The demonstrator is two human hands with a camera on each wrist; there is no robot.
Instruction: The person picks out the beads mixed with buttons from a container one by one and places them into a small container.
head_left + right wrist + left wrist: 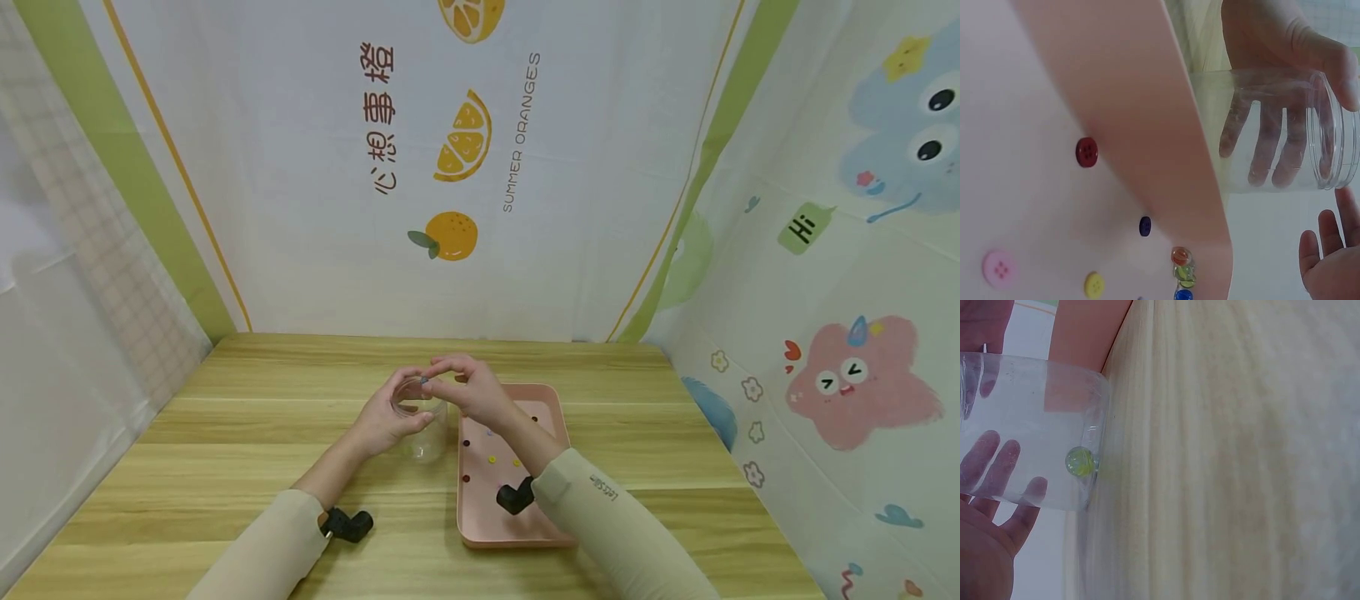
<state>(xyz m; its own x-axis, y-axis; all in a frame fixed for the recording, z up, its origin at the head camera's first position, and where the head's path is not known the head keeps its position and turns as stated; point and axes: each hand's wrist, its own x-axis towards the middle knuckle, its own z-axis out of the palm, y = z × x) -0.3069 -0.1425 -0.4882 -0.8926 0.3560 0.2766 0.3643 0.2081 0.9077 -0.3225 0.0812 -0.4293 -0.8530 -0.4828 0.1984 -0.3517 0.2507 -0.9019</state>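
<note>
My left hand (381, 423) grips a clear jar (424, 446) around its upper part, the open mouth facing up. A glass marble (1080, 462) with a yellow-green swirl lies at the bottom of this jar. Over the rim, thumb and index finger of my right hand (480, 398) pinch a small bluish piece (424, 380); I cannot tell its kind. In the right wrist view the right fingertips are right at the jar's mouth, and the piece is hidden there.
Right of the jar lies a pink tray (517, 537), partly under my right forearm. It holds a red button (1087, 152), a dark blue button (1145, 226), a yellow button (1094, 285), a pink button (1000, 269) and several marbles (1181, 256). Printed cloths hang around the wooden table (225, 433).
</note>
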